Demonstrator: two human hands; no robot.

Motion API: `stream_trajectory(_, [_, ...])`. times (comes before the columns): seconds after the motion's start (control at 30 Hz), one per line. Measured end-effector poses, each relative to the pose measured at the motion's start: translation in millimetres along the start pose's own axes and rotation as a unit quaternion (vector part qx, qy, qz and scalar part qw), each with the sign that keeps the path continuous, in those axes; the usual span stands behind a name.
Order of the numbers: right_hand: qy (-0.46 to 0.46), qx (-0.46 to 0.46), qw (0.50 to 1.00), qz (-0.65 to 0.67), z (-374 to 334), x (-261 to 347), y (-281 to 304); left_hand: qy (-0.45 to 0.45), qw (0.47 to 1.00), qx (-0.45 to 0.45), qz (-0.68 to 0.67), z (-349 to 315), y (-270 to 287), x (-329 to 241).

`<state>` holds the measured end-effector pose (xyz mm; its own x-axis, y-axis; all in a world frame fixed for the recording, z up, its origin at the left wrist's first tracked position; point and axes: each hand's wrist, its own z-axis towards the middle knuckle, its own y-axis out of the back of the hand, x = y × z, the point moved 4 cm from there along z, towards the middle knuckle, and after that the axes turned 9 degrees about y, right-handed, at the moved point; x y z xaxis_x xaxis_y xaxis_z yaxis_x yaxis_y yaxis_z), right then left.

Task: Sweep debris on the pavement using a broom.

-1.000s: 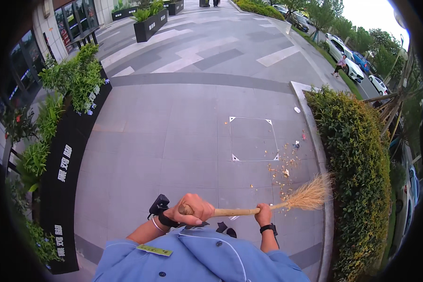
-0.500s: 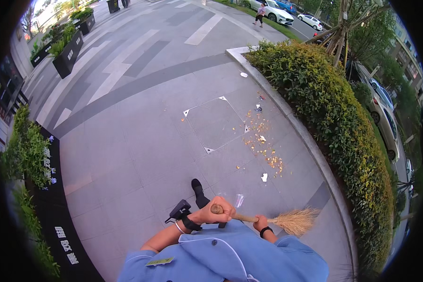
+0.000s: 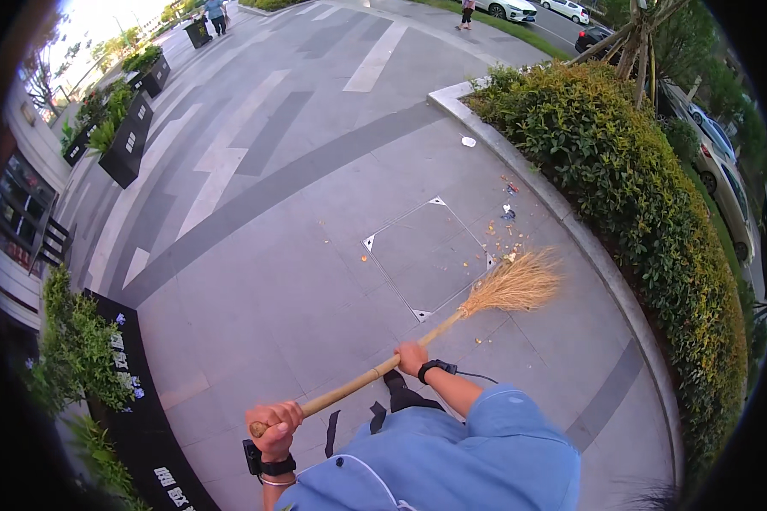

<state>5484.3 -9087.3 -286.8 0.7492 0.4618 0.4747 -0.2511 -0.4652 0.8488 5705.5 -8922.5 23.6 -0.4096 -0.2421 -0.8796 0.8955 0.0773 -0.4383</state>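
A straw broom [image 3: 513, 285] with a bamboo handle stretches from the lower left up to the right across my front. My left hand [image 3: 274, 426] is closed round the top end of the handle. Farther down the stick, my right hand [image 3: 412, 358] wraps round it. The bristles fan out over the paving beside the square floor cover, hiding part of the litter there. Yellowish leaf scraps [image 3: 494, 238] show at the bristles' far edge. Beyond them lie dark and white bits of litter [image 3: 509, 212], and a white scrap [image 3: 469, 142] sits near the kerb.
A stone kerb [image 3: 571, 223] with a thick hedge [image 3: 631, 170] runs along the right. Black planters [image 3: 128, 140] stand at the left, with another planter [image 3: 123, 400] close by. A person [image 3: 216, 15] is beside a dark bin [image 3: 198, 34] far off; parked cars line the right.
The broom head has swung forward and up onto the litter, covering much of it. My left hand has moved left and down, my right hand forward and left. The view has shifted.
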Motion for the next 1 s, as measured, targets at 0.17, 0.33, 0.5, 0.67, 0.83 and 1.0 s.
stream_trajectory(0.17, [0.133,-0.062,0.989,-0.027,108.2,18.3,35.1,-0.063,0.993,-0.054,0.086,27.2,7.5,-5.7])
stream_trajectory(0.33, [0.169,-0.116,0.978,-0.029,156.0,54.0,71.4,-0.094,0.991,-0.003,0.097,48.2,26.2,-39.3])
stream_trajectory(0.5, [0.134,-0.14,0.98,-0.052,139.6,114.4,82.8,-0.078,0.997,0.006,0.024,50.7,102.0,-88.0])
stream_trajectory(0.67, [0.014,-0.172,0.984,-0.048,75.7,143.7,37.7,-0.017,0.993,0.096,-0.06,67.6,185.4,-97.1])
stream_trajectory(0.83, [-0.186,-0.113,0.975,-0.052,-12.9,191.8,-37.8,0.089,0.966,0.195,-0.142,78.4,242.3,-81.2])
stream_trajectory(1.0, [-0.331,-0.098,0.938,0.032,-107.7,251.3,-100.5,0.236,0.901,0.305,-0.197,89.5,229.2,-51.5])
